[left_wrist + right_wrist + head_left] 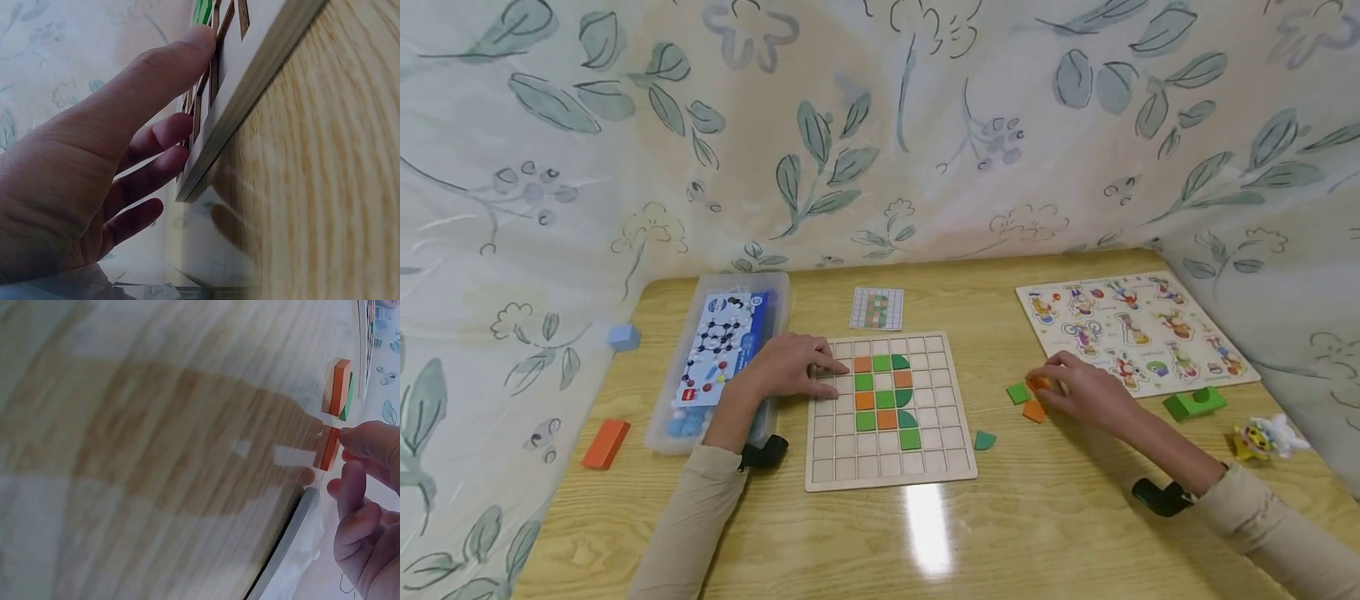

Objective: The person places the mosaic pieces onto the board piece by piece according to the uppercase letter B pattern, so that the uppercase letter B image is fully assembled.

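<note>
A wooden grid board (847, 472) lies in the middle with orange, green and dark green tiles set in its squares. My left hand (786, 365) rests at the board's left edge, thumb and fingers loosely extended over the outer squares, holding no tile. On the right, my right hand (1086, 390) pinches an orange tile (330, 449) between thumb and index finger, low over the table. Beside it lie a second orange tile (1034, 411) and a green square tile (1018, 393). A dark green quarter-round tile (985, 440) sits just off the board's right edge.
A small pattern card (877, 308) lies behind the board. A lidded plastic box (782, 292) stands left, near blue (624, 337) and orange (605, 443) blocks. To the right are a picture puzzle board (1105, 321), a green block (1195, 403) and a small toy figure (1252, 440).
</note>
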Demonstrator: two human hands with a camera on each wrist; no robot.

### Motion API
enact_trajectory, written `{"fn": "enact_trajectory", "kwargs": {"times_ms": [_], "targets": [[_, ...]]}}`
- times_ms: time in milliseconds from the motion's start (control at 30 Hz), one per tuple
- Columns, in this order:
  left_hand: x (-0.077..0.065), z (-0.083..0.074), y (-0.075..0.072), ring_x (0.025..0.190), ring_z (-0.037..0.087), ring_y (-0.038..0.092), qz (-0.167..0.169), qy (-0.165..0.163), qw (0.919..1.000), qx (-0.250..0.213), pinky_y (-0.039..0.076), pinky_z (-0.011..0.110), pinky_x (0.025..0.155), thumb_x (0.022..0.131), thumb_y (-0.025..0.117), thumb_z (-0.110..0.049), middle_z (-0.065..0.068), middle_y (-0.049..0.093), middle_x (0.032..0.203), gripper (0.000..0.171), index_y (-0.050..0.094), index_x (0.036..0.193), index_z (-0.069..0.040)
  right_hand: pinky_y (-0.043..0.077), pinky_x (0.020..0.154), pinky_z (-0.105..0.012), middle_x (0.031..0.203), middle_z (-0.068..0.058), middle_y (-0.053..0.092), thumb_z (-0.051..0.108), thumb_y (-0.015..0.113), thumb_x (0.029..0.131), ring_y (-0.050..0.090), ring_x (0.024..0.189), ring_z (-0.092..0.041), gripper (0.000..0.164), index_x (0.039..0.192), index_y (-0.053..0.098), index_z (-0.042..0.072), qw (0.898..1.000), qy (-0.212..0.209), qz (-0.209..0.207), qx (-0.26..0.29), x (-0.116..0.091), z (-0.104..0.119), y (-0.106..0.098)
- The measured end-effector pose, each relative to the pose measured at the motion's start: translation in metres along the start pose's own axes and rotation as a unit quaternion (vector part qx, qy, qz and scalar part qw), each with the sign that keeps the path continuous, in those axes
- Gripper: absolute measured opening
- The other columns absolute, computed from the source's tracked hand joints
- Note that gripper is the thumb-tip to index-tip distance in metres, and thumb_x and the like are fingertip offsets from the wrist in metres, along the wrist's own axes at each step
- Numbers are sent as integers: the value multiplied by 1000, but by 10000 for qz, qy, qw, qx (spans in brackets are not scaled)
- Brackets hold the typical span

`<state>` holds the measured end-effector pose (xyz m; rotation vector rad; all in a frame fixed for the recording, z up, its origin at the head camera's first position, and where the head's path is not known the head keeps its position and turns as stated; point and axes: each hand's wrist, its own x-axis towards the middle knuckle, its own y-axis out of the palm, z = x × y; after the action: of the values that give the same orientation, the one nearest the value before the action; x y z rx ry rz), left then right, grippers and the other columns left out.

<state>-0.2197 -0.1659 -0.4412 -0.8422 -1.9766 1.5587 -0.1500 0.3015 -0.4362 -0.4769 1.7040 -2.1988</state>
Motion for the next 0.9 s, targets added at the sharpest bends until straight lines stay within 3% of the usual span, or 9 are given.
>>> {"fn": "enact_trajectory", "kwargs": {"times_ms": [633, 900], "targets": [[0, -2, -1, 67, 3, 42, 27, -77, 10000, -14, 32, 23, 65, 79, 70, -59, -14, 62, 94, 40, 71, 115, -41, 34, 51, -20, 96, -8, 61, 23, 73, 86, 42, 63, -5, 30, 113, 74, 11, 9992, 170, 303, 172, 0, -1, 0], [0, -2, -2, 68, 3, 42, 9, -61, 10000, -2, 32, 23, 65, 79, 70, -60, -14, 63, 94, 40, 71, 114, -41, 33, 51, -21, 93, -7, 61, 21, 74, 85, 42, 63, -5, 28, 112, 74, 12, 9997, 132, 172, 88, 0, 0, 2]]}}
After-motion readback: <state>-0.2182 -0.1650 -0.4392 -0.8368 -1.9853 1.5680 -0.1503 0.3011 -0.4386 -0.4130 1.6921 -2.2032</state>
